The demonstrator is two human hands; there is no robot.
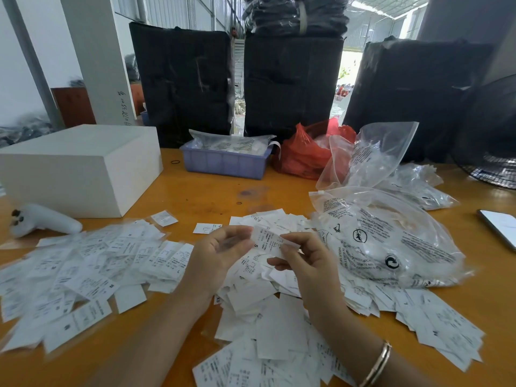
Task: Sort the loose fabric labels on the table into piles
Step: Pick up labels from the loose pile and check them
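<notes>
White foam box [81, 166] far left of held label, on orange table [212, 188]. Spread pile of labels [83, 272] left of held label, flat on table. Left hand [220, 255] palm up, fingers loosely curled, fingertips at left edge of held label [266, 240]; grip or mere touch cannot be told. Held label raised above central heap of labels [265, 311], long axis running from upper left to lower right, printed face up. Right hand [301, 261] pinching right end of held label between thumb and forefinger. Purple bin [226, 163] behind held label, holding clear bags of labels. Red bag [304, 155] right of bin, white contents. Clear bags [385, 236] right of held label, contents unclear. Phone [499, 227] far right.
</notes>
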